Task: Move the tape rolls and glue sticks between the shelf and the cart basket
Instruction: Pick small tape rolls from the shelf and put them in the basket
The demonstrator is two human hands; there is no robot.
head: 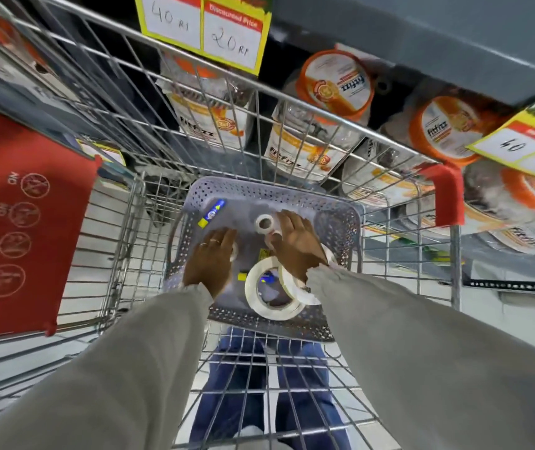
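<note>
A grey perforated basket (340,222) sits inside the wire cart. In it lie a blue and yellow glue stick (212,213), a small white tape roll (264,223) and two large white tape rolls (259,298) that overlap near the front wall. Another glue stick (267,278) shows through the large roll's hole. My left hand (212,261) reaches down into the basket, its fingers over a small white roll (234,253) that is mostly hidden. My right hand (295,245) is also in the basket, with its fingertips on a small tape roll (275,237).
The wire cart (292,102) surrounds the basket, with a red child-seat flap (22,216) on the left and a red corner guard (448,196) on the right. Beyond the cart, shelves hold orange-lidded jars (336,84) and yellow price tags (207,27).
</note>
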